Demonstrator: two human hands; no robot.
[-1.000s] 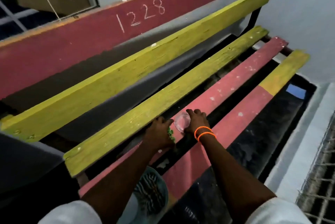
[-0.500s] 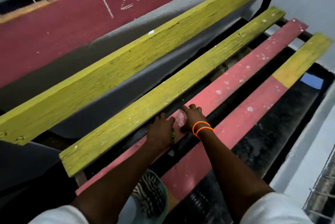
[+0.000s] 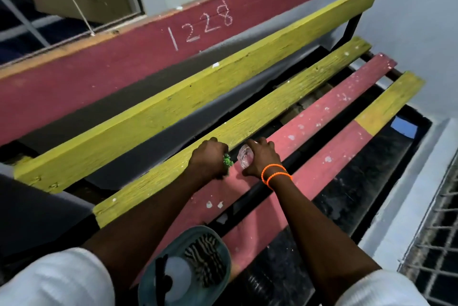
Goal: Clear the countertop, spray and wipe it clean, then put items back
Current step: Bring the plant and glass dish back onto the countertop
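Right hand (image 3: 260,158) gripping clear glass (image 3: 245,157); left hand (image 3: 208,160) pinching green sprig (image 3: 228,160) at glass's nine o'clock, nearly touching.

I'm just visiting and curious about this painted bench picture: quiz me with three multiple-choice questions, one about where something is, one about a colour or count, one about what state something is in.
1. Where does the right hand hold the clear glass object?
A. over the red seat slat
B. on the windowsill
C. inside the basket

2. How many orange bands circle the right wrist?
A. none
B. two
C. five

3. What is the left hand doing?
A. lying flat and open
B. hanging at the side
C. gripping a small green item

Answers: 1 A, the hand and glass sit above the red slat. 2 B, two loops show. 3 C, green pokes out of the curled fingers.
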